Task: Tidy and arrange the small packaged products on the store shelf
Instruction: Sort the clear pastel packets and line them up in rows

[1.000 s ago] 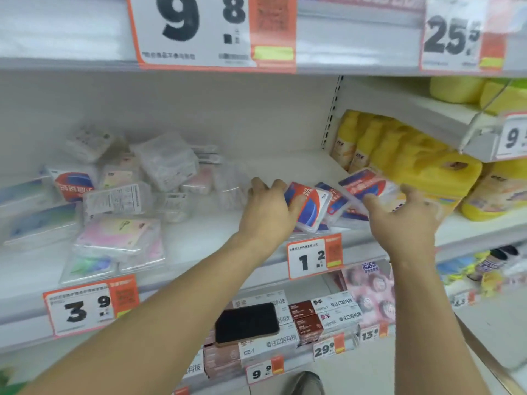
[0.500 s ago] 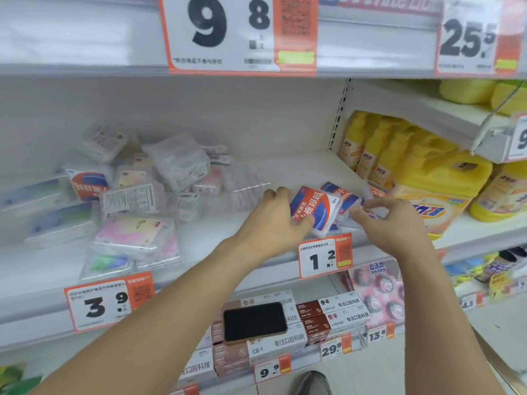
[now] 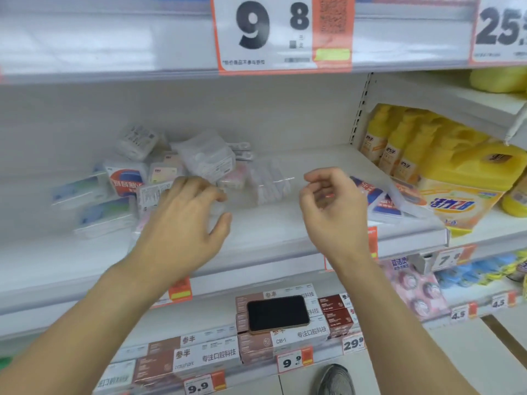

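Small packets on a white store shelf, both bare hands held over them with nothing in either.

The small packets (image 3: 159, 181) lie in a loose, untidy heap at the far left of the white shelf (image 3: 271, 232), most of them clear plastic, one showing a red and blue label. A second small group, red and blue packets (image 3: 379, 201), lies flat at the right end of the same shelf, just beside the yellow detergent bottles (image 3: 445, 166). The left hand (image 3: 182, 220) reaches over the near edge of the left heap, fingers spread wide and straight, tips at or just above a packet; contact is blurred. The right hand (image 3: 333, 212) hangs over the bare middle of the shelf, fingers loosely curled, empty. On the shelf below, a black phone (image 3: 278, 313) rests on brown and white boxes (image 3: 256, 342).
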The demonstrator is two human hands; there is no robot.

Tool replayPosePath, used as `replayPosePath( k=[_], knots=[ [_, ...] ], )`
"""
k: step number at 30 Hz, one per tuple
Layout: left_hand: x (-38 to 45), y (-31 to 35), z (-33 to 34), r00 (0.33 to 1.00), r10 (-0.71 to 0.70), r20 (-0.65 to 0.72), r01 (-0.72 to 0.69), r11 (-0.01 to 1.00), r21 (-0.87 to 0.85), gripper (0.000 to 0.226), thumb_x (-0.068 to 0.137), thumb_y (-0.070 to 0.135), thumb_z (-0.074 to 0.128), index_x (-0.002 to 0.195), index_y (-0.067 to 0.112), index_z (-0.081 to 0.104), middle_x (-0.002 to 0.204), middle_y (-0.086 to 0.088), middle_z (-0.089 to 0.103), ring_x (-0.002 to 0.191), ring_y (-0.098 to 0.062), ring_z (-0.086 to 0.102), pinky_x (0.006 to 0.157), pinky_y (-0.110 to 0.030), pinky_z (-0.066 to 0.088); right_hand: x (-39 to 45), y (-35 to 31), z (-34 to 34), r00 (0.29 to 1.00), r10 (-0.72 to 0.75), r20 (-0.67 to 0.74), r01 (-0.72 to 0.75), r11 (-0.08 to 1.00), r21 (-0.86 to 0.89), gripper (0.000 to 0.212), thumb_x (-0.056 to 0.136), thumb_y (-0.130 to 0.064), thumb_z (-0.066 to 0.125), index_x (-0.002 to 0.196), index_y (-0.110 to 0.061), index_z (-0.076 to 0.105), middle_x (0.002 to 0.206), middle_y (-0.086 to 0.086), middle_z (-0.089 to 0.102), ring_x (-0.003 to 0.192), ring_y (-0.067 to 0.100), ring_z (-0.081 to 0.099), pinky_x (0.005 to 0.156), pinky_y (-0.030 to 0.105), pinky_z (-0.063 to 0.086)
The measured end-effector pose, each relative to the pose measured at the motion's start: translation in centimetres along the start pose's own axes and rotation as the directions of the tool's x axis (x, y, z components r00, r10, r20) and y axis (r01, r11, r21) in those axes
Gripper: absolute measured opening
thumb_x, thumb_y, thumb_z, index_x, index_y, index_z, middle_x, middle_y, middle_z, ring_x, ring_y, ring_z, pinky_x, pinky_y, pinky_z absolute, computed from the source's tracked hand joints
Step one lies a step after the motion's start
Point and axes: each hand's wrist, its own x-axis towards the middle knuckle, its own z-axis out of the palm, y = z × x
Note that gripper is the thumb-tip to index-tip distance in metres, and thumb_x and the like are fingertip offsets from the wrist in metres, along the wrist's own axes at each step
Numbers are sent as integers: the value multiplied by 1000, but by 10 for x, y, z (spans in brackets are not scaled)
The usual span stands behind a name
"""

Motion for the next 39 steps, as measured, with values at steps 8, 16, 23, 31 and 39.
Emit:
replayPosePath(
  k=[8,16,23,31,39],
  knots=[
    [-46,-61,-11,990,-63,122,79,989,-129,53,85,65,39,127,37,56,125,12,53,122,-11,41,102,-24,32,-21,-22,77,966,-73,250,73,997,6,22,77,-10,70,97,-17,63,102,-4,57,93,9,57,81,31,51],
    [-66,-103,-30,973,-223,61,231,931,-284,64,59,75,66,110,37,66,113,20,56,112,3,47,93,0,28,-26,-39,127,695,6,719,135,981,-138,55,79,-52,72,128,-34,57,134,-4,48,131,12,38,106,23,33],
    [-70,-139,-24,844,-536,-28,523,833,-183,52,74,69,58,98,23,67,100,9,57,98,-16,55,78,-24,37,-24,-50,135,634,96,767,146,959,-241,104,62,-62,80,147,-50,22,141,-2,28,138,14,21,106,28,31],
    [-64,-138,-35,839,-544,5,527,810,-257,63,88,66,30,57,12,40,50,0,42,53,-19,42,52,-31,33,-19,-48,173,838,-62,543,261,918,-298,48,87,-31,66,128,-21,44,113,10,54,104,33,53,84,38,45],
    [-78,-148,-43,853,-497,161,522,795,-308,44,79,61,61,106,26,66,97,11,68,91,-5,62,76,-20,46,-9,-47,150,919,-223,325,223,974,38,50,71,12,69,106,-23,64,105,-3,54,99,18,58,81,20,51]
  ],
)
